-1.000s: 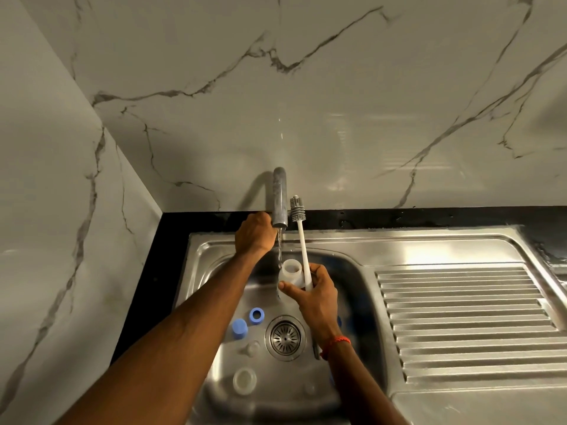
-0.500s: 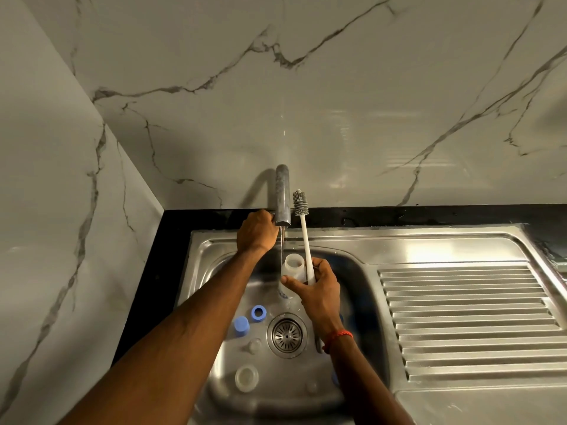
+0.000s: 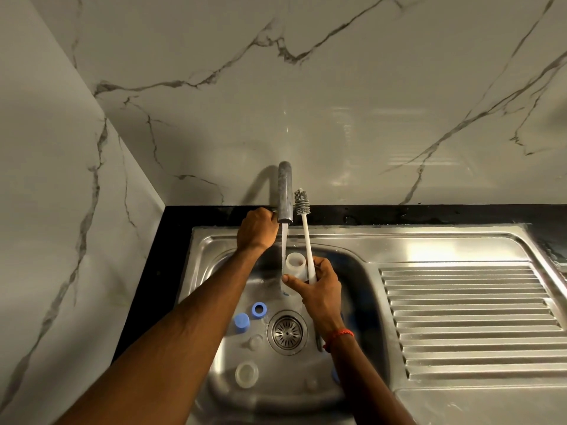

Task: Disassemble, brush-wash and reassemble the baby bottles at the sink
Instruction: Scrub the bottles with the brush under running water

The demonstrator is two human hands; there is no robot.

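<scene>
The left hand (image 3: 257, 228) is curled around the tap (image 3: 284, 194) and the right hand (image 3: 319, 289) grips the bottle (image 3: 296, 265) and the brush (image 3: 306, 240) together over the sink (image 3: 399, 240), so I would bring the bottle's mouth fully under the water (image 3: 284, 246), which seems to fall just beside it.

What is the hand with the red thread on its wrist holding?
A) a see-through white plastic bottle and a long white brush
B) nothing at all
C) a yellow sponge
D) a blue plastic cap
A: the right hand grips the translucent white plastic bottle and the long white-handled brush together, beside the stream from the grey metal tap.
</scene>
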